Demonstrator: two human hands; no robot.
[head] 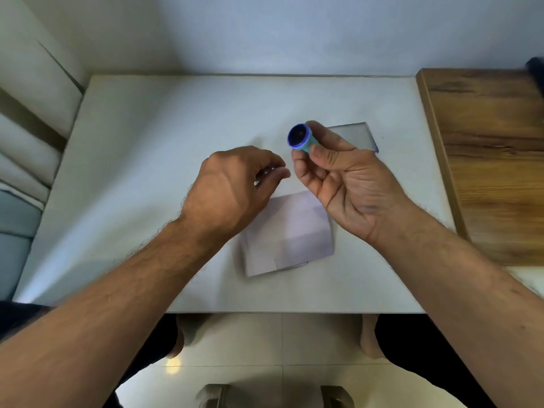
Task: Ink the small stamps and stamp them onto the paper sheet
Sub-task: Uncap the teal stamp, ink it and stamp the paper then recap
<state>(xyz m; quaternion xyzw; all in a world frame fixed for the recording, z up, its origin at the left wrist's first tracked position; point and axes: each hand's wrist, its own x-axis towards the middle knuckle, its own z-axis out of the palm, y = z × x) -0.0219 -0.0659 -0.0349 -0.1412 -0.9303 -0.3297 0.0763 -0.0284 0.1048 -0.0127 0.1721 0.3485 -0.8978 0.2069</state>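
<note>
Paper sheet (290,234), folded, flat on white table (141,160) at centre, partly under both wrists; clear plastic case (354,135) at 1 o'clock of it. Left hand (235,187) above sheet's 11 o'clock corner, fingers curled loosely, contents impossible to tell. Right hand (347,184) raised, thumb and fingertips pinching small stamp (300,138), teal body, inked blue face turned up toward camera

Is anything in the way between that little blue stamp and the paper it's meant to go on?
Nothing solid lies between them. The stamp is held up in the right hand, above the paper. The left hand hovers over the paper's upper left part, but the middle and right are bare.
</note>
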